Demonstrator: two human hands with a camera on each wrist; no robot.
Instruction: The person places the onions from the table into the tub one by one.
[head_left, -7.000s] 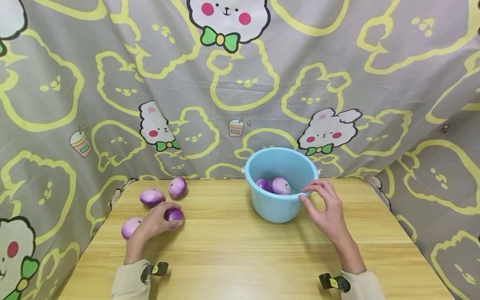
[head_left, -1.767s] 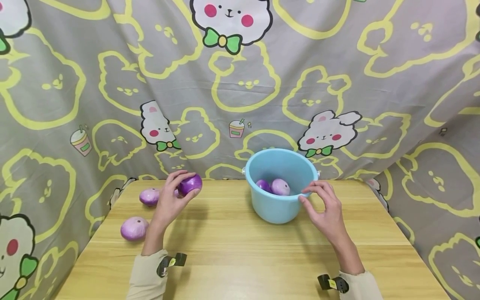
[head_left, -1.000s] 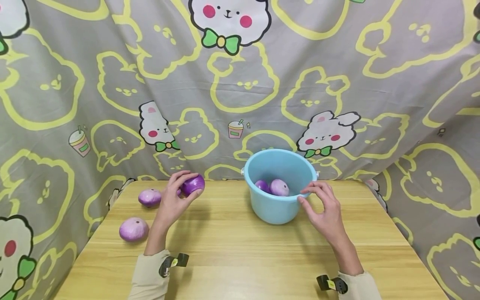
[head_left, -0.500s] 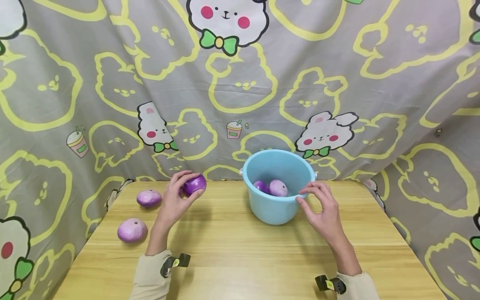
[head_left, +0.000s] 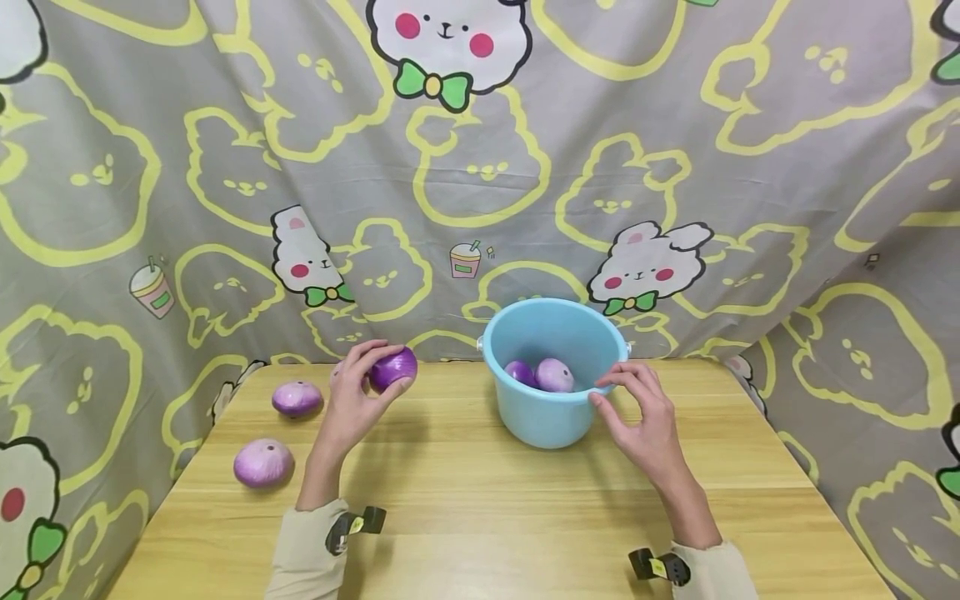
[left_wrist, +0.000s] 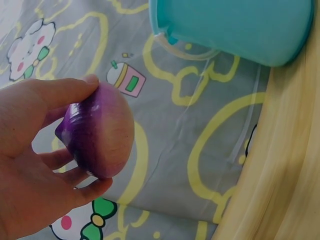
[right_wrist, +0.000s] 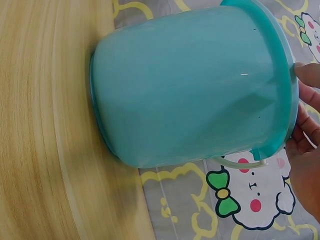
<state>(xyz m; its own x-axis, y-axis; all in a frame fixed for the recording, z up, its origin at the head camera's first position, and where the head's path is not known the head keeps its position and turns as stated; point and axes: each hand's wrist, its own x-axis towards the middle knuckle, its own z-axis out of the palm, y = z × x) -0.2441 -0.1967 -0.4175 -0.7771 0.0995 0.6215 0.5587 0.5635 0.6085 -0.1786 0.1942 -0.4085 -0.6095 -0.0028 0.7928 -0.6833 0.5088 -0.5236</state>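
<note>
Pinching a purple onion [head_left: 395,369], the left grip [head_left: 351,406] is clamped on its sides between thumb and fingertips, holding it up over the far left part of the counter [head_left: 480,508], left of the blue bucket [head_left: 551,421] and well apart from it. The left wrist view shows the dark, pointed end turned toward the palm and the paler part facing outward. Since the skin looks smooth and glossy, an even, moderate squeeze should serve better than a hard one, which might make it slip.

The right grip [head_left: 647,421] is clamped on the near right of the bucket's rim, and the bucket stands upright. Light steadying there seems best; pulling could tilt it. For carrying the onion across well, it should clear the left of the rim first, then be lowered inside before letting go, so that it doesn't knock the pale onion [head_left: 554,376] or the dark onion [head_left: 519,373] lying within.

Farther out on the left lie the near-left onion [head_left: 263,463], the middle-left onion [head_left: 297,399] and a mostly hidden onion [head_left: 337,367] behind the left grip. A patterned curtain [head_left: 487,192] hangs beyond the far edge.
</note>
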